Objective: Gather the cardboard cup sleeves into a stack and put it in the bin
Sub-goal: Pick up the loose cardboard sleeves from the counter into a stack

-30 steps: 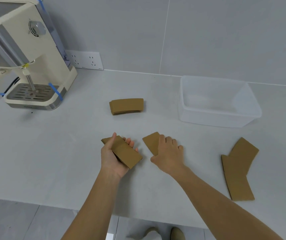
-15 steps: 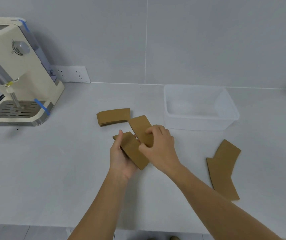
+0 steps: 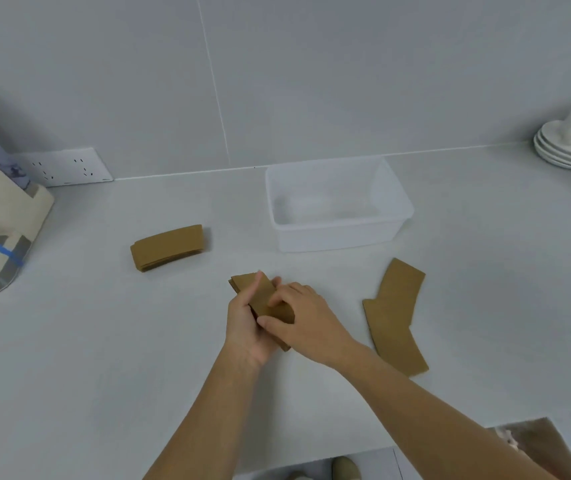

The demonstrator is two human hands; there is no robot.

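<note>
1. The white countertop [image 3: 104, 341] carries everything, and both hands work just above its middle.
2. Beyond the grip and a little to its right stands the clear plastic bin [image 3: 337, 237], with nothing visible inside; no sleeves have gone in yet.
3. Right of the grip, apart from it, two loose cup sleeves [image 3: 393, 317] lie flat and overlapping. Beyond and to the left lies a small neat pile of sleeves [image 3: 168, 245].
4. The left hand [image 3: 244, 327] is closed round a few sleeves [image 3: 260, 296], cradling them from below with the thumb across the top.
5. The right hand [image 3: 306, 322] presses its fingers [image 3: 277, 297] onto that same bundle, seemingly squaring a sleeve onto it.
6. The step in hand looks like building the stack; gathering seems roughly half done.
7. Next, the right hand probably needs to let go and reach right for the two overlapping sleeves, sliding each onto the bundle.
</note>
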